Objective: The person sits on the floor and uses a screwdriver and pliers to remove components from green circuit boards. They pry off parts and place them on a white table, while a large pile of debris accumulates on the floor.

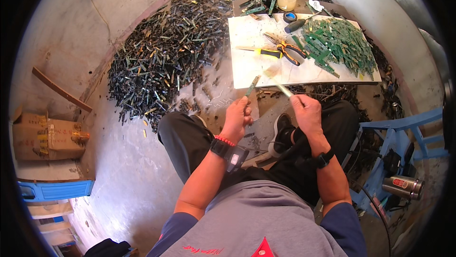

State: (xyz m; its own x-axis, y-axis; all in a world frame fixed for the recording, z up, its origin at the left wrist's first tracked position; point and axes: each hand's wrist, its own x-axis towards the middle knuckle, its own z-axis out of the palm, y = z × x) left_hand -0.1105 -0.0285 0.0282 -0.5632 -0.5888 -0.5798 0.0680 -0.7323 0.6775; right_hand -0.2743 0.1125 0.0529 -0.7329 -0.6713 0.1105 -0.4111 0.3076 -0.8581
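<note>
Left hand pinched on green circuit strip, held above lap. Right hand clamped on pale-handled tool. Green boards piled on white slab; big dark heap on floor, prob. much left.

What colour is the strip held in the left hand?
Green, a narrow circuit strip, seen best in the head view.
</note>
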